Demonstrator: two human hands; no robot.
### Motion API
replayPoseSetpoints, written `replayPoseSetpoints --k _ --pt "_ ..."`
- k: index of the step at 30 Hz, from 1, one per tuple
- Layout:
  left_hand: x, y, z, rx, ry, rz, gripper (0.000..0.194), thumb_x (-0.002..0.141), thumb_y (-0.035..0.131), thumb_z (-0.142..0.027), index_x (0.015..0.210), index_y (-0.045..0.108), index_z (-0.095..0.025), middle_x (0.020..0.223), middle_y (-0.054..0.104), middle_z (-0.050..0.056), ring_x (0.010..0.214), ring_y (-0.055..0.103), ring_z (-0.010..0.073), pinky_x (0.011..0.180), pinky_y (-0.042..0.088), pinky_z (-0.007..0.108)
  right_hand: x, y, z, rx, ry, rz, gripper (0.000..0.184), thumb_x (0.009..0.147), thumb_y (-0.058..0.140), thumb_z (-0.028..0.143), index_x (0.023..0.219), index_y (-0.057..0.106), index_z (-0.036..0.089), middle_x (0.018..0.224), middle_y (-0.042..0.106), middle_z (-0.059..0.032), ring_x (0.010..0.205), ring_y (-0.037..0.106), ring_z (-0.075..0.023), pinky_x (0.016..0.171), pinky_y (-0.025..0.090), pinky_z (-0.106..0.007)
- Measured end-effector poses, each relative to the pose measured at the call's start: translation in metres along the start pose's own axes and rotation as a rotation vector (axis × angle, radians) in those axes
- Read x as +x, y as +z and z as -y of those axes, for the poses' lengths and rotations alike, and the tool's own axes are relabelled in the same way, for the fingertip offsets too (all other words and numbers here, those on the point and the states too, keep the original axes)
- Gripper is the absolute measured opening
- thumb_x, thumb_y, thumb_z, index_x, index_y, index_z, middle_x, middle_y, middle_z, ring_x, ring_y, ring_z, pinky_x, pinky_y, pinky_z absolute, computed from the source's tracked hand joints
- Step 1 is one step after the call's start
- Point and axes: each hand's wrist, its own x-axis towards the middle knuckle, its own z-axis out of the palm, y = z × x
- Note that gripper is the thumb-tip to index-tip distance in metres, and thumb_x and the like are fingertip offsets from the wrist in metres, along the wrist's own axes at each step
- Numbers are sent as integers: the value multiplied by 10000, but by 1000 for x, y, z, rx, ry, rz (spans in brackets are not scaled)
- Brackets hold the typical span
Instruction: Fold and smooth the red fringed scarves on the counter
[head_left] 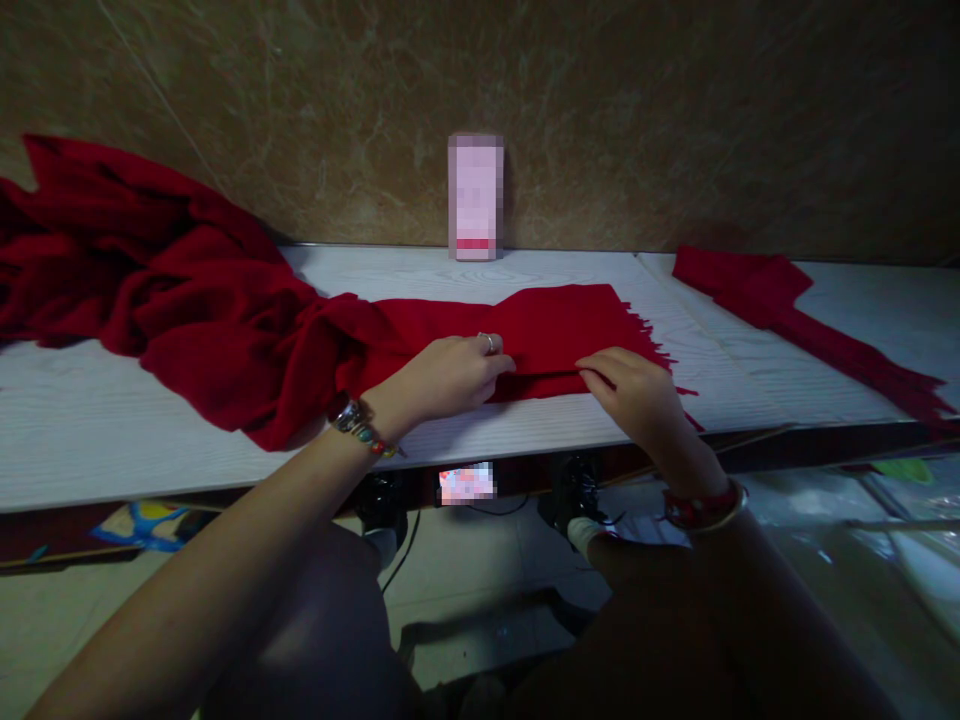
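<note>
A red fringed scarf lies along the white wood-grain bench, its fringe pointing right and its near edge folded over. My left hand, with a ring on one finger, pinches that near edge around the middle of the flat part. Closer to the fringe, my right hand has thumb and forefinger closed on the same edge. Leftward the cloth bunches into a loose heap. The fingertips of both hands press against the fabric.
Against the marble-patterned wall leans a phone-shaped object, blurred out. Another red fringed scarf lies folded on the bench at right. Below the front edge are a small blurred lit screen, a cable and my dark shoes.
</note>
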Motion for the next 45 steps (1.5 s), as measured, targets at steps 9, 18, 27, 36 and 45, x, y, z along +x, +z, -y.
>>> replayPoseSetpoints --k 9,18,27,36,45 --pt "-1 4 -2 41 125 139 352 892 426 -137 1199 583 -206 1082 650 89 850 637 180 710 482 294 -4 -6 -3 -9 -63 200 281 879 434 157 831 707 202 775 705 -61 740 628 -197 733 508 -356" --pt "-2 -2 -3 12 100 58 345 868 470 -172 1189 592 -207 1049 648 92 871 623 192 725 473 300 -6 -11 -2 123 68 130 256 886 435 183 860 689 205 838 699 -75 793 634 -206 745 515 -360" --pt "0 0 -3 -77 150 187 338 867 489 -185 1181 600 -242 1009 655 68 820 615 163 657 446 257 -5 -9 -6 247 14 259 235 856 437 158 791 658 204 816 677 -71 796 630 -193 758 525 -345" --pt "6 10 -1 -164 137 36 279 922 431 -279 1072 650 -193 1029 636 82 900 597 171 804 460 297 1 -16 -4 249 66 217 208 851 495 245 783 690 219 826 693 -64 798 640 -209 762 531 -376" --pt "30 33 -19 -222 -256 52 583 950 298 -464 1435 286 -141 1515 245 173 1387 212 330 1053 293 535 20 15 9 27 447 151 431 902 427 352 1283 530 179 1351 513 -154 1263 444 -316 1014 372 -560"
